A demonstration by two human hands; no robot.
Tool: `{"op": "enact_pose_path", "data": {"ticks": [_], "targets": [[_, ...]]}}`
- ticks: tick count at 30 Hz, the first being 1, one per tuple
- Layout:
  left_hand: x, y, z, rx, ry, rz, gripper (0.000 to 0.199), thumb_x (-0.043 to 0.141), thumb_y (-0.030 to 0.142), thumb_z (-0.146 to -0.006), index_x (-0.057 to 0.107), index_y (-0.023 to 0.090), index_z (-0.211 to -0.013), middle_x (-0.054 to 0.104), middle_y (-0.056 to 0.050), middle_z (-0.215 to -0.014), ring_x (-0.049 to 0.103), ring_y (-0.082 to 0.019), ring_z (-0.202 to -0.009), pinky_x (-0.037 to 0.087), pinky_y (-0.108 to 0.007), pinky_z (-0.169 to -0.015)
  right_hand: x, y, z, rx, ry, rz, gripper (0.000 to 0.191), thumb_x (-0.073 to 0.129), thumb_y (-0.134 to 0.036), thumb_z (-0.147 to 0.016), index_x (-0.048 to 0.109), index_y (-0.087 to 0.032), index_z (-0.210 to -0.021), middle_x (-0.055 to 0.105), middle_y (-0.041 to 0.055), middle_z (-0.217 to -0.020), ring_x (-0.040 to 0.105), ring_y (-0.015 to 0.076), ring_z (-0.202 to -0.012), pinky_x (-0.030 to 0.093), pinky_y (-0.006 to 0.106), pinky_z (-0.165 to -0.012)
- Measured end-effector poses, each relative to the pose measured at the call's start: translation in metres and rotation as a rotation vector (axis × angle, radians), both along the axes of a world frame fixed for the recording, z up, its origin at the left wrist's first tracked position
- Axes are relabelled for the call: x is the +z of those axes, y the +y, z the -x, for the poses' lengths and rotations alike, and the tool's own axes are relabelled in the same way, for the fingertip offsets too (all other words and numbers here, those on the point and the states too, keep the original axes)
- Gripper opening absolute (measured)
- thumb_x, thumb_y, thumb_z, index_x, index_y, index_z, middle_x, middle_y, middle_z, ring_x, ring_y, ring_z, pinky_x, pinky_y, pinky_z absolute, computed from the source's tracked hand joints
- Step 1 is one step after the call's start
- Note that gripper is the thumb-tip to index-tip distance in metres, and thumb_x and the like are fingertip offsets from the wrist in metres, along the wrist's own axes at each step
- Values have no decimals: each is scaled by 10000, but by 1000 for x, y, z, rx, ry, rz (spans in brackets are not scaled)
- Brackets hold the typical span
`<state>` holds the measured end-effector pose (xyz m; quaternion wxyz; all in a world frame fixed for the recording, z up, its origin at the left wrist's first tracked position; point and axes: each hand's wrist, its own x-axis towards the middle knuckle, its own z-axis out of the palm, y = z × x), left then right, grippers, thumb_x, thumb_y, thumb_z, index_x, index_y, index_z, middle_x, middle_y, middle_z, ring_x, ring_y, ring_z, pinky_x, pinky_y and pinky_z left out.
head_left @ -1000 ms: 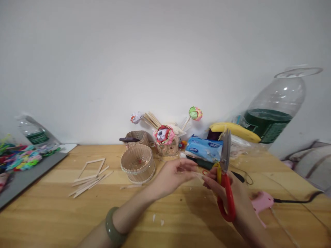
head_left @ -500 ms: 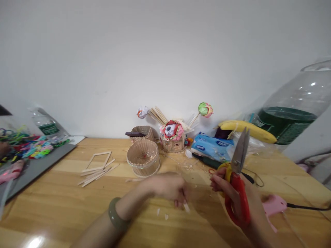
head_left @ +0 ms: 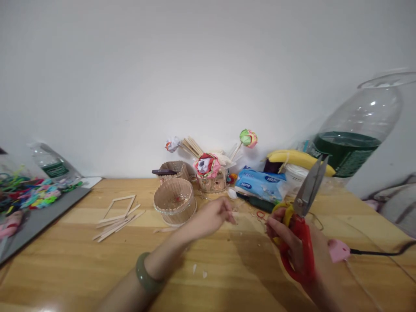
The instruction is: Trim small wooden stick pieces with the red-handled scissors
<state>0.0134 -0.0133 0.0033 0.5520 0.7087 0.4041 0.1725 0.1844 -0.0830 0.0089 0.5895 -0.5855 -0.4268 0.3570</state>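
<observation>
Far left: dark grey panel point(head_left: 48, 216) on the wooden table point(head_left: 74, 268), bearing a pile of colourful fuzzy pieces point(head_left: 40, 195); a small water bottle point(head_left: 55, 167) stands behind. Next, loose craft sticks point(head_left: 118, 226) lie fanned out, touching a four-sided stick frame point(head_left: 124, 198). A round, scallop-rimmed container point(head_left: 177, 217) sits just behind your left forearm, which wears a green bangle point(head_left: 146, 275).

Your left hand point(head_left: 214, 216) is above the table in front of a small pot point(head_left: 212, 185) with a red-and-white paper flower point(head_left: 208, 165). Its fingers are bent; a pale scrap point(head_left: 235, 214) shows at the tips (blurred, so I cannot tell whether you pinch it).

Further right, a blue tissue pack point(head_left: 260, 184) lies near a banana point(head_left: 292, 158). Your right hand point(head_left: 290, 238) grasps the red-and-yellow scissors point(head_left: 302, 206), raised over the table, blades upward and slightly parted at the tips. Beyond: pink glue gun point(head_left: 338, 251), black cord point(head_left: 373, 252), large bottle point(head_left: 349, 147) tilted behind.
</observation>
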Motion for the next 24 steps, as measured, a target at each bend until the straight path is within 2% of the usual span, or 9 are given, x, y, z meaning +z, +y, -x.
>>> {"op": "enact_pose_path", "data": {"ticks": [2,3,5,8,10,14,19,21,24], "targets": [[-5,-3,-6,-148,-24,157,135,579,292,-728,538,166,-704,679,-63,-665,648,-202,-651,498,-340,-654,4,0,1,-8,4,16,376,689,-518,-539,494,-209,-626,513,0,-554,454,139,-458,347,269,-427],[-8,-3,-9,-264,-42,316,163,639,288,-672,545,159,-640,662,-63,-597,637,-207,-584,496,-338,-603,6,0,2,-12,5,18,380,687,-522,-524,489,-209,-609,508,1,-551,457,141,-463,356,272,-431],[-15,-2,-15,-231,-81,351,183,669,285,-637,553,153,-590,642,-49,-555,621,-192,-560,488,-322,-597,7,0,2,-12,5,17,376,687,-520,-524,484,-211,-594,500,0,-551,472,149,-490,383,278,-454],[-18,5,-16,-20,-187,281,154,518,329,-780,543,178,-767,682,-36,-752,630,-146,-747,465,-288,-737,4,1,1,2,4,10,358,700,-498,-553,494,-211,-609,507,-1,-576,483,149,-512,413,283,-484],[-16,8,-14,35,-224,288,142,491,321,-794,510,186,-835,677,-32,-775,626,-141,-750,459,-297,-743,1,2,1,7,7,-6,358,702,-499,-561,498,-211,-623,515,-3,-595,490,146,-515,428,285,-500],[-21,-2,-20,-130,-175,443,175,648,270,-662,556,135,-724,628,-45,-599,602,-178,-557,470,-350,-631,1,3,1,14,-15,-28,346,692,-493,-564,504,-209,-626,526,-1,-582,500,145,-500,436,281,-486],[-41,-16,-40,-285,-199,628,180,698,296,-655,669,153,-761,637,-17,-706,601,-149,-663,456,-322,-730,7,2,-1,-36,-89,-52,291,667,-463,-534,525,-212,-570,527,17,-523,507,170,-473,464,307,-469],[-39,-12,-42,-167,-240,596,202,750,273,-592,665,125,-699,644,-30,-686,600,-165,-672,453,-325,-724,6,2,-3,-42,-107,-69,265,653,-451,-550,538,-217,-591,537,19,-533,525,181,-490,466,309,-473],[-26,0,-33,166,-378,389,244,756,310,-594,590,134,-623,629,-6,-656,600,-172,-749,423,-286,-755,0,2,-7,-28,-139,-75,253,643,-454,-628,537,-225,-643,552,15,-569,543,179,-533,455,293,-500]]}}
